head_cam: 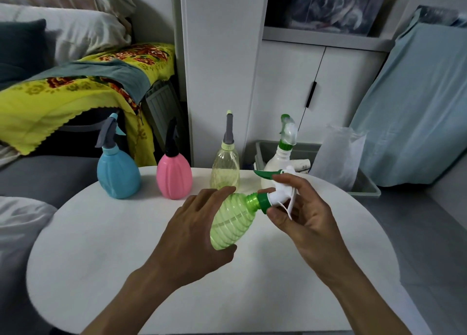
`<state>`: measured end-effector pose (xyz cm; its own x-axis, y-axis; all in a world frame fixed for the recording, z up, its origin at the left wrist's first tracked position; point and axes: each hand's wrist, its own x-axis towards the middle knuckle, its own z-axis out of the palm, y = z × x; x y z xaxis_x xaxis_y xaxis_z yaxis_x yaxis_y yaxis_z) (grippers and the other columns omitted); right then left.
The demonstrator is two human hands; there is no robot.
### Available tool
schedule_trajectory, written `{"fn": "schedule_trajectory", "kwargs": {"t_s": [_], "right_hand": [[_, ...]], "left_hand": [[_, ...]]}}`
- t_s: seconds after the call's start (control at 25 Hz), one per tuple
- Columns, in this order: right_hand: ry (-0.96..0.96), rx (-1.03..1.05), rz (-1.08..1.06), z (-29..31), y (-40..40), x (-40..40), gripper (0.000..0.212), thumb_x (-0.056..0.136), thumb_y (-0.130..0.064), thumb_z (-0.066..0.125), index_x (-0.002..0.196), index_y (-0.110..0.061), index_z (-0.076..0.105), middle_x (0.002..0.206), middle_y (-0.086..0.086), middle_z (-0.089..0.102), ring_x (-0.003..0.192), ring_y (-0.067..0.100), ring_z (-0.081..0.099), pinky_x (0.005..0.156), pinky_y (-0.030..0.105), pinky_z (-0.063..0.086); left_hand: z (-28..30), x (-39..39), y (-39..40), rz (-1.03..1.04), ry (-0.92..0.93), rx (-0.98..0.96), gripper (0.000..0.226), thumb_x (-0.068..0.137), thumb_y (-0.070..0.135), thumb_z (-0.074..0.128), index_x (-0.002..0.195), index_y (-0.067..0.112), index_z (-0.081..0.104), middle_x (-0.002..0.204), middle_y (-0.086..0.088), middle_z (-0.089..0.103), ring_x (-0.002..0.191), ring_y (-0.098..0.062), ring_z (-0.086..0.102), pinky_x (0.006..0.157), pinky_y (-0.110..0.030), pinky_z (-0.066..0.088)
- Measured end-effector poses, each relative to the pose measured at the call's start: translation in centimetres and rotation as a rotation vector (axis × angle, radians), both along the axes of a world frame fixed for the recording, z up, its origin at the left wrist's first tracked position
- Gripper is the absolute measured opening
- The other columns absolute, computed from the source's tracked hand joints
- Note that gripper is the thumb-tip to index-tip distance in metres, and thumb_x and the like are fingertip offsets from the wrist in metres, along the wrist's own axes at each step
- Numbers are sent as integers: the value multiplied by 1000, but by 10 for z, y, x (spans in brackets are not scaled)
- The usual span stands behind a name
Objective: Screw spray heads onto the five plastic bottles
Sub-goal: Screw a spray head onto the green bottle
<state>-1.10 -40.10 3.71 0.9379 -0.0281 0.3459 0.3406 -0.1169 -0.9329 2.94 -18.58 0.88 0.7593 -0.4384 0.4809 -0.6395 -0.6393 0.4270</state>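
No readable brand or lettering on any bottle; the white bottle [276,165] carries a label on its right side, print too small to make out.

Round white table [126,246]. Along its far edge, left to right, all upright with heads fitted: blue bottle [117,174] with grey-and-blue trigger head; pink bottle [173,179] with black head, just beside it; clear yellowish bottle [225,170] with tall grey nozzle; then the white bottle with a clear, green-collared head, standing partly behind the right hand.

Behind the table: white cabinet [285,81] with a black door handle, a grey bin [366,185] holding a clear plastic bag [338,155], pale blue cloth draped at right. At left, a yellow flowered blanket [50,97] and pillows on a grey sofa.

Fifth item, the green ribbed bottle [230,223], is held above the table centre, tipped so its neck points right and slightly up. Left hand [192,231] wraps the body, fingers over the top, thumb curled under the base. Spray head [278,193], white with green collar and green nozzle tip, sits at the bottle's neck; threads still show below the collar. Right hand [303,213] pinches the head at the collar between thumb and forefinger, other fingers loosely curved behind the trigger. Both forearms reach in from the bottom edge.
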Motion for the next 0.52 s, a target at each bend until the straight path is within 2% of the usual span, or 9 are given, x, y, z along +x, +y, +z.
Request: {"fn": "schedule_trajectory", "kwargs": {"t_s": [0.08,0.24,0.32,0.4,0.44,0.52], "right_hand": [[18,-147,-42,-1,-3,-2,44,85,-11,75,115,-41,60,107,-16,69,95,12,68,78,19,54],[-24,-577,-113,1,-8,-3,28,90,-39,66,114,-42,54,91,-33,63,91,0,60,64,7,44],[-179,-845,-195,3,-11,-6,30,87,-46,64,115,-38,58,70,-22,64,74,7,56,56,16,41],[-376,-1093,-357,3,-13,-5,28,80,-48,72,103,-30,73,56,-11,63,53,11,43,52,27,35],[-410,-1166,-406,2,-12,-4,31,77,-47,76,99,-26,77,58,-7,65,54,12,43,54,29,34],[-434,-1231,-399,-1,-11,-3,34,78,-44,77,104,-22,77,81,-1,70,74,23,55,67,34,36]], "left_hand": [[3,-2,1,-14,14,0,96,57,39,87,141,21,45,129,-1,60,108,-23,59,88,-41,55],[9,-1,9,-64,10,87,95,59,41,82,143,29,40,129,6,56,107,-18,55,85,-37,54],[11,0,14,-93,14,171,95,60,42,81,144,30,39,131,6,55,110,-18,55,88,-36,53],[12,2,18,-108,18,230,95,60,41,82,144,29,40,132,6,55,112,-19,55,90,-37,52],[13,3,19,-110,21,243,95,60,41,82,144,29,40,132,6,56,112,-19,55,91,-38,52],[15,5,22,-116,15,259,95,61,42,82,144,31,39,132,6,55,112,-18,54,92,-37,51]]}}
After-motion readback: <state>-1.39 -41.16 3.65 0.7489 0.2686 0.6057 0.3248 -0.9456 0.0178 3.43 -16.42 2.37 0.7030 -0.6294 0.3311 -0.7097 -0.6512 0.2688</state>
